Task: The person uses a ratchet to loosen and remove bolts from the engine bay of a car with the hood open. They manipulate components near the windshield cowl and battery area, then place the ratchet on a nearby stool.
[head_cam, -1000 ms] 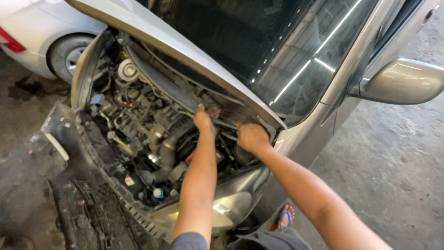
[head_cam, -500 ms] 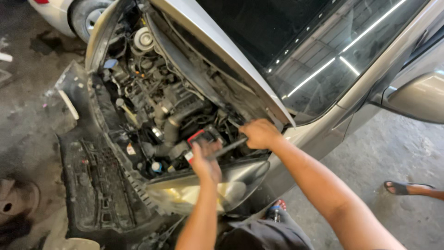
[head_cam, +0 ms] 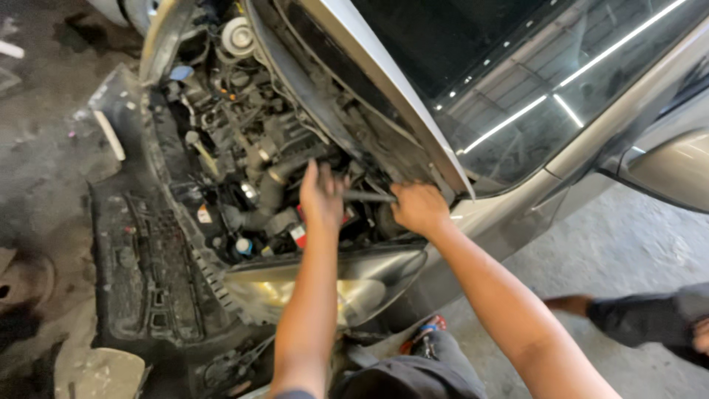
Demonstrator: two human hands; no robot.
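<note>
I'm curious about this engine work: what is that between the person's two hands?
In the head view, a dark rod spans the gap from the left hand to the right hand, above the engine bay.

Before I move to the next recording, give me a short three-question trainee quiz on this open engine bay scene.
1. True or false: the silver car's raised bonnet is shut.
2. Which hand grips the dark slim bar-shaped tool: A left hand, B right hand, C neither?
3. Fill in: the yellowed clear plastic headlight lies ___ both forearms.

Key:
1. False, it is propped open.
2. B; the left hand rests open-fingered at the tool's other end.
3. Under.
</note>
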